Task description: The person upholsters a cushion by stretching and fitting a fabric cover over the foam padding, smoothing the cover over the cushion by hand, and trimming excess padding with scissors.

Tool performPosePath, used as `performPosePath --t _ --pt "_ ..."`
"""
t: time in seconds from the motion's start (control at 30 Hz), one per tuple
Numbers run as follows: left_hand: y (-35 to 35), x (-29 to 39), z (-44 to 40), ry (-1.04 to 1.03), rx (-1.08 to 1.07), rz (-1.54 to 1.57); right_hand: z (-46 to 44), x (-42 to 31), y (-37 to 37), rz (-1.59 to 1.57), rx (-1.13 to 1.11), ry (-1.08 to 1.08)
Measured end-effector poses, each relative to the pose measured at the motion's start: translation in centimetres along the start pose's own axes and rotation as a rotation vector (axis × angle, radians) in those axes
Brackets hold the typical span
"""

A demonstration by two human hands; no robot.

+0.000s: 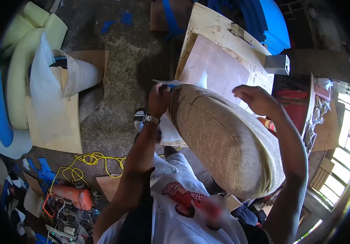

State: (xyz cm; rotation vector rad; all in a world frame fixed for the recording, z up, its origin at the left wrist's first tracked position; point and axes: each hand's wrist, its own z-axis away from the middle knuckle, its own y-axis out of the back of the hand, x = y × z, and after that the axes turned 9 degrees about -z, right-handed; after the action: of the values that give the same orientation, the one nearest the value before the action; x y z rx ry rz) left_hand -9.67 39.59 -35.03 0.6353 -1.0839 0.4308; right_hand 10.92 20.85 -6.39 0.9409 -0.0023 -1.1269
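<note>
A long, rounded cushion [228, 142] covered in beige ribbed fabric lies slanting in front of my body, its upper end over the wooden worktable. At that end, my left hand [158, 99], with a metal watch on the wrist, is closed in a pinch on a strip of white wadding [165, 82]. A bit of blue shows beside these fingers. My right hand [258, 99] is held over the table near the cushion's right side, fingers loosely curved and apart from the thumb, holding nothing. The cushion's underside is hidden.
A plywood sheet [211, 61] lies on the worktable [201, 20], with a grey box [277, 64] at its edge. Blue foam sheets [274, 24] are stacked behind. At left stands another partly covered piece [81, 73]. A yellow hose [89, 158] and orange compressor [75, 197] sit on the floor.
</note>
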Motion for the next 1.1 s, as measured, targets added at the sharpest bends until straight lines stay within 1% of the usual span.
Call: performPosePath --t 0.07,0.1,0.17,0.2,0.23,0.27,0.3,0.37,0.4,0.43,0.47,0.5,0.53,0.57,0.63,0.67,0.73,0.77,0.83,0.87,0.9,0.97,1.0,1.07,1.1 --pt "-0.5 -1.5 -2.4 -0.256 -0.153 -0.168 -4.7 2.0 -1.3 0.050 -0.069 0.006" --pt "-0.9 -2.0 -3.3 -0.241 -0.154 -0.162 -6.4 2.7 -1.9 0.100 -0.086 -0.017" --pt "-1.9 -2.4 -4.3 -0.160 -0.401 -0.245 -9.2 3.6 -3.3 0.151 -0.121 -0.054" --pt "-2.3 -2.4 -4.5 -0.147 -0.410 -0.235 -10.4 3.8 -4.1 0.099 -0.152 -0.042" --pt "-2.6 -2.2 -4.9 -0.145 -0.272 -0.249 -11.5 4.2 -4.8 0.046 -0.179 -0.029" --pt "-2.7 -1.9 -5.2 -0.146 -0.132 -0.265 -12.7 5.0 -5.4 0.040 -0.267 -0.054" --pt "-2.8 -1.2 -5.7 -0.147 -0.137 -0.264 -13.8 7.4 -6.6 0.024 -0.334 -0.081" --pt "-3.1 0.6 -6.7 -0.195 -0.335 -0.186 -15.3 6.5 -7.2 0.305 -0.518 -0.207" --pt "-3.9 1.5 -7.5 -0.192 -0.330 -0.188 -15.8 8.8 -8.7 0.270 -0.484 -0.268" --pt "-5.4 2.4 -8.4 -0.200 -0.461 -0.299 -16.0 8.4 -9.0 0.146 -0.518 -0.356" --pt "-6.9 3.3 -9.2 -0.203 -0.592 -0.407 -15.8 8.2 -9.4 0.098 -0.519 -0.370" --pt "-8.5 4.4 -9.6 -0.125 -0.687 -0.498 -15.6 8.2 -9.9 0.050 -0.523 -0.387" --pt "-10.1 5.1 -10.2 -0.047 -0.781 -0.586 -15.8 8.5 -10.0 0.046 -0.582 -0.397" --pt "-12.8 3.1 -10.7 -0.084 -0.865 -0.502 -15.9 8.9 -10.3 0.042 -0.602 -0.328" --pt "-14.6 3.2 -10.5 -0.064 -0.960 -0.593 -16.4 9.9 -10.1 0.234 -0.664 -0.038" --pt "-15.8 2.4 -10.8 -0.062 -0.965 -0.593 -16.1 10.5 -9.8 0.230 -0.666 -0.040" --pt "-18.2 0.0 -11.7 -0.223 -1.162 -0.572 -15.0 9.7 -8.7 -0.005 -0.381 -0.174" --pt "-18.4 -0.8 -11.9 -0.221 -1.179 -0.580 -14.9 9.2 -8.5 -0.023 -0.380 -0.181" --pt "-16.8 -0.9 -12.4 -0.320 -0.820 -0.583 -14.9 8.7 -8.3 -0.083 -0.355 -0.151" --pt "-14.7 -2.0 -13.1 -0.287 -0.748 -0.626 -14.8 9.6 -9.0 -0.058 -0.297 -0.094" --pt "-11.8 -3.0 -14.0 -0.257 -0.675 -0.668 -15.1 10.8 -9.6 -0.148 -0.286 -0.046" --pt "-3.7 0.4 -12.9 -0.180 -0.816 -0.398 -15.3 9.6 -10.3 -0.355 -0.197 -0.126" --pt "-3.5 -0.6 -11.2 -0.192 -0.824 -0.410 -16.0 8.6 -10.4 -0.365 -0.183 -0.126" --pt "-3.7 -4.0 -8.0 -0.089 -0.600 -0.532 -16.6 6.9 -10.7 -0.203 -0.334 -0.207" --pt "-3.9 -3.2 -7.8 -0.091 -0.598 -0.534 -16.5 6.8 -10.8 -0.204 -0.332 -0.205"
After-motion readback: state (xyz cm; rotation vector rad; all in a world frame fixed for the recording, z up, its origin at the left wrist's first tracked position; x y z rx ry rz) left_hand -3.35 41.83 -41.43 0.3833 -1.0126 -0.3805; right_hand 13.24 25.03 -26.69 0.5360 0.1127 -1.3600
